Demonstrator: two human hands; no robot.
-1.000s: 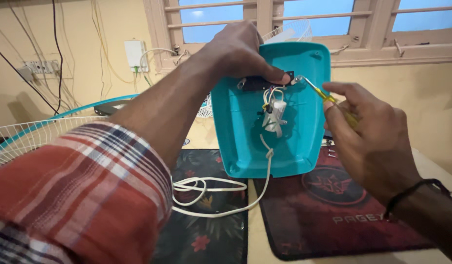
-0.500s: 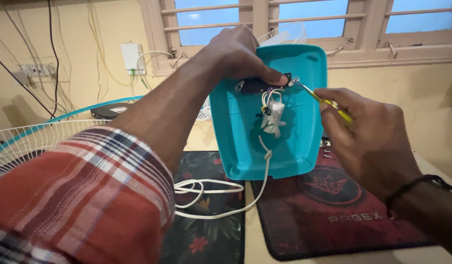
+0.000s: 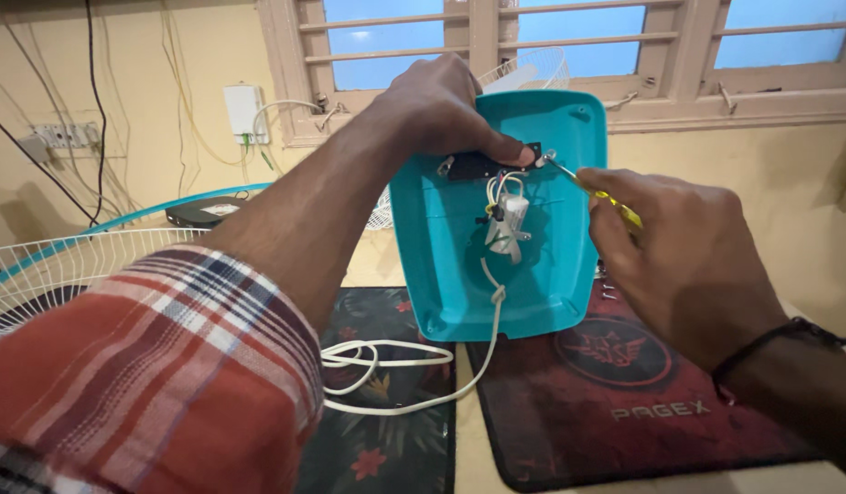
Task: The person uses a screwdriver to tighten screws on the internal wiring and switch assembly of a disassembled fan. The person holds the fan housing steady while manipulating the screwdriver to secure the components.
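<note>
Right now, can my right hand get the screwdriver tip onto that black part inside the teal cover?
Probably yes. The right hand already has the screwdriver tip at the black part's right end; the left hand pins it from above, leaving that end open.

Pale table [image 3: 467,430] under two dark mats

A floral black mat [image 3: 386,439] lies left and a black mat with a red emblem [image 3: 624,402] lies right, a strip of bare table between them. The teal plastic base [image 3: 459,274] stands tilted on its lower edge across both mats. A looped white cord [image 3: 386,366] lies on the floral mat, and a white wire fan grille [image 3: 66,265] rests at far left.
</note>
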